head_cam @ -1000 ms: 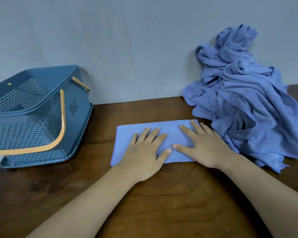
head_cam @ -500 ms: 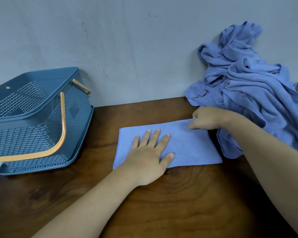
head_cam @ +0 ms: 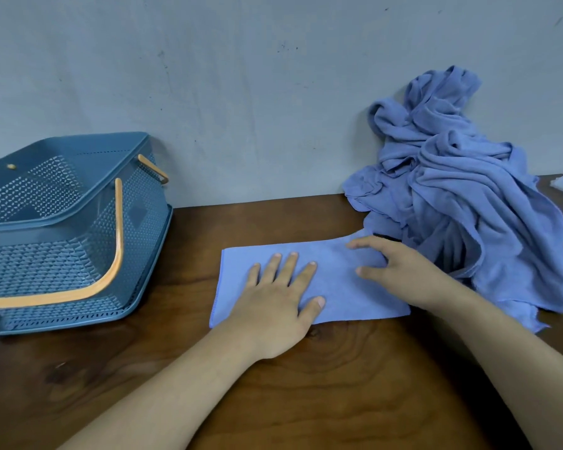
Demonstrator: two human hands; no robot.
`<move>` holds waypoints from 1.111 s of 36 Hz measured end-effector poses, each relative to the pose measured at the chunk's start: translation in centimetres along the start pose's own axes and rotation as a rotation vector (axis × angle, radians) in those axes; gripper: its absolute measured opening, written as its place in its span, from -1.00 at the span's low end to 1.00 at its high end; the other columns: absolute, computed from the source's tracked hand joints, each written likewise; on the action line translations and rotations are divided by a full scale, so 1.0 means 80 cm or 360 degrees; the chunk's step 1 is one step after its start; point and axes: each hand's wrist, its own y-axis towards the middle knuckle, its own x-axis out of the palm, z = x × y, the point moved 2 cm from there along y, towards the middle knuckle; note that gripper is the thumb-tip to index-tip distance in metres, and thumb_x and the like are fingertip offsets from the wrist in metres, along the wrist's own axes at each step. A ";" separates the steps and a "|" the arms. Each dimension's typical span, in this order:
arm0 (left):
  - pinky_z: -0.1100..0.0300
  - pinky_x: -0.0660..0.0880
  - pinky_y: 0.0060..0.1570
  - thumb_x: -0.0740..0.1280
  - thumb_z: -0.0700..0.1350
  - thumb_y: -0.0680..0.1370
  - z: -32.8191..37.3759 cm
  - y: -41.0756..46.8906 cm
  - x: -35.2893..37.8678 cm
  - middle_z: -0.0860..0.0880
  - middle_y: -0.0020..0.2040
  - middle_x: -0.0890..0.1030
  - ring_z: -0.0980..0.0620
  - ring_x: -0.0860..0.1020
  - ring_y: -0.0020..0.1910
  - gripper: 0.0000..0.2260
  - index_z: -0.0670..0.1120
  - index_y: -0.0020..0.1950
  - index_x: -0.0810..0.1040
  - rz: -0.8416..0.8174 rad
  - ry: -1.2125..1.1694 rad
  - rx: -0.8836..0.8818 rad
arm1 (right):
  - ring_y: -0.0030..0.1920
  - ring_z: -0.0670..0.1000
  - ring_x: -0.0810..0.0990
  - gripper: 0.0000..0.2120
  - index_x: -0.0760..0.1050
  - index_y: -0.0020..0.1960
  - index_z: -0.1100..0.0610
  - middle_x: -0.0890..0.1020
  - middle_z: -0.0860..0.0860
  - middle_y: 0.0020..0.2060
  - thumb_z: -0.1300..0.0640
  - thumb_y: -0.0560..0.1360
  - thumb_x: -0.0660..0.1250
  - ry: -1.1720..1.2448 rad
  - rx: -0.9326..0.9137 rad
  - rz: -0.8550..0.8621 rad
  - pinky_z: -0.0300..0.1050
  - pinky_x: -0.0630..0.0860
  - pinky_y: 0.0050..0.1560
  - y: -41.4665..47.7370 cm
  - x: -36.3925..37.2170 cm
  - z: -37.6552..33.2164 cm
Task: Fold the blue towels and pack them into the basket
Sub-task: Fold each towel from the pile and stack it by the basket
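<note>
Head view: my left hand lies flat, fingers straight, pinning the flat rectangular blue cloth towel to the brown wooden table, likely for the next fold. My right hand arches over the towel's right end; gripping or pressing, can't tell. The perforated blue plastic basket sits left, well apart. A crumpled blue towel pile crowds the right edge.

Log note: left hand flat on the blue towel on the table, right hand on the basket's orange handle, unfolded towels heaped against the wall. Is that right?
No. The head view shows the right hand resting on the right end of the blue towel, well apart from the orange handle of the basket at left. The rest holds.
</note>
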 end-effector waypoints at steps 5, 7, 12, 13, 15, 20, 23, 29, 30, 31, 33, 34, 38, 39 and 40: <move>-0.16 -0.29 0.66 -0.22 0.43 0.66 0.000 0.000 0.002 0.12 0.73 -0.30 0.02 -0.38 0.68 -0.36 0.27 0.71 -0.26 0.0009 -0.0032 -0.0020 | 0.62 -0.07 0.25 -0.30 0.13 0.68 -0.24 0.20 -0.21 0.65 -0.21 0.62 0.33 -0.0363 0.0065 0.0183 -0.04 0.31 0.48 -0.007 0.012 -0.005; -0.17 -0.29 0.65 -0.23 0.47 0.63 0.000 0.001 0.004 0.13 0.72 -0.31 0.03 -0.39 0.68 -0.32 0.27 0.71 -0.26 0.0009 -0.0040 -0.0026 | 0.61 -0.04 0.27 -0.26 0.05 0.70 -0.24 0.14 -0.21 0.67 -0.27 0.62 0.28 -0.0458 0.0063 0.0179 -0.01 0.33 0.46 -0.007 0.015 -0.008; -0.20 -0.30 0.64 -0.25 0.52 0.58 -0.001 0.002 0.008 0.13 0.72 -0.31 0.02 -0.39 0.68 -0.28 0.29 0.70 -0.27 0.0037 -0.0047 -0.0056 | 0.60 0.01 0.31 -0.29 0.00 0.72 -0.20 0.16 -0.16 0.68 -0.19 0.68 0.26 -0.0572 0.0110 0.0168 0.00 0.35 0.45 -0.001 0.012 -0.004; -0.21 -0.30 0.64 -0.26 0.53 0.58 0.000 0.001 0.008 0.13 0.72 -0.30 0.01 -0.38 0.68 -0.27 0.29 0.70 -0.28 0.0043 -0.0040 -0.0072 | 0.61 0.01 0.30 -0.29 0.01 0.71 -0.20 0.17 -0.15 0.68 -0.16 0.68 0.28 -0.0552 0.0126 0.0172 -0.01 0.34 0.46 0.000 0.010 -0.002; -0.23 -0.30 0.64 -0.28 0.54 0.56 0.001 -0.001 0.007 0.11 0.73 -0.30 -0.02 -0.37 0.69 -0.25 0.29 0.70 -0.29 0.0052 -0.0029 -0.0115 | 0.62 0.00 0.27 -0.29 0.03 0.71 -0.20 0.20 -0.14 0.67 -0.13 0.67 0.31 -0.0525 0.0132 0.0170 -0.03 0.32 0.47 0.004 0.008 0.001; -0.23 -0.28 0.65 -0.21 0.59 0.52 -0.006 -0.009 -0.004 0.09 0.74 -0.26 -0.07 -0.32 0.70 -0.18 0.28 0.71 -0.24 0.0006 -0.0056 -0.0259 | 0.59 0.01 0.32 -0.28 0.08 0.70 -0.22 0.33 -0.13 0.62 -0.10 0.65 0.36 -0.0412 0.0208 0.0162 -0.10 0.31 0.40 0.006 0.005 0.002; -0.23 -0.24 0.65 -0.20 0.61 0.51 -0.034 -0.022 -0.014 0.11 0.74 -0.22 -0.03 -0.28 0.71 -0.18 0.31 0.71 -0.20 0.0006 -0.0074 -0.0356 | 0.56 0.04 0.37 -0.29 0.13 0.68 -0.24 0.37 -0.09 0.60 -0.07 0.63 0.38 -0.0322 0.0234 0.0196 -0.07 0.36 0.40 0.003 0.003 -0.002; -0.02 -0.12 0.67 0.00 0.45 0.64 -0.114 -0.061 -0.014 0.23 0.73 -0.02 0.10 -0.11 0.72 -0.35 0.29 0.71 0.07 0.0226 -0.0409 -0.0378 | 0.55 0.03 0.37 -0.30 0.21 0.66 -0.22 0.35 -0.11 0.60 0.06 0.62 0.42 -0.0025 0.0215 0.0153 -0.22 0.40 0.34 0.002 -0.001 -0.025; 0.01 -0.08 0.68 0.04 0.43 0.66 -0.120 -0.064 -0.012 0.24 0.72 0.02 0.11 -0.07 0.72 -0.37 0.28 0.71 0.11 0.0258 -0.0457 -0.0361 | 0.52 0.04 0.42 -0.31 0.22 0.65 -0.25 0.38 -0.12 0.57 0.08 0.63 0.41 0.0015 0.0223 0.0150 -0.28 0.42 0.22 0.002 0.000 -0.033; 0.02 -0.05 0.68 0.07 0.40 0.66 -0.124 -0.066 -0.010 0.22 0.72 0.06 0.12 -0.05 0.72 -0.38 0.27 0.70 0.13 0.0277 -0.0477 -0.0352 | 0.51 0.03 0.42 -0.32 0.23 0.64 -0.27 0.37 -0.15 0.57 0.11 0.63 0.39 0.0051 0.0221 0.0139 -0.27 0.41 0.18 0.004 0.000 -0.044; 0.01 -0.02 0.68 0.10 0.36 0.67 -0.123 -0.066 -0.008 0.14 0.73 0.11 0.10 0.00 0.71 -0.39 0.23 0.70 0.17 0.0288 -0.0491 -0.0360 | 0.48 -0.11 0.39 -0.31 0.25 0.64 -0.27 0.32 -0.22 0.57 0.19 0.63 0.35 0.0073 0.0177 0.0089 -0.26 0.35 0.22 0.011 0.000 -0.070; 0.01 -0.02 0.68 0.11 0.34 0.68 -0.120 -0.064 -0.010 0.11 0.73 0.14 0.10 0.02 0.71 -0.40 0.20 0.70 0.18 0.0299 -0.0509 -0.0368 | 0.39 -0.19 0.42 -0.30 0.25 0.64 -0.25 0.35 -0.24 0.53 0.23 0.63 0.33 0.0051 0.0152 0.0058 -0.29 0.35 0.18 0.016 -0.001 -0.083; 0.01 0.09 0.65 0.20 0.20 0.71 -0.117 -0.067 -0.017 0.10 0.67 0.28 0.06 0.18 0.67 -0.45 0.12 0.69 0.25 0.0370 -0.0689 -0.0394 | 0.60 -0.14 0.20 -0.23 0.20 0.68 -0.19 0.20 -0.28 0.62 0.28 0.59 0.34 -0.0067 0.0080 -0.0075 -0.21 0.23 0.36 0.035 0.004 -0.141; 0.00 0.18 0.63 0.21 0.16 0.71 -0.118 -0.070 -0.021 0.09 0.64 0.35 0.04 0.26 0.63 -0.48 0.10 0.67 0.29 0.0402 -0.0775 -0.0427 | 0.63 -0.10 0.16 -0.22 0.20 0.68 -0.20 0.19 -0.26 0.63 0.27 0.57 0.35 -0.0079 0.0082 -0.0098 -0.19 0.21 0.37 0.039 0.008 -0.155; 0.00 0.26 0.58 0.23 0.12 0.71 -0.119 -0.072 -0.025 0.09 0.59 0.41 0.03 0.32 0.59 -0.50 0.09 0.66 0.32 0.0438 -0.0867 -0.0473 | 0.63 -0.06 0.17 -0.20 0.20 0.68 -0.19 0.20 -0.23 0.64 0.26 0.55 0.36 -0.0083 0.0091 -0.0119 -0.17 0.22 0.37 0.044 0.014 -0.168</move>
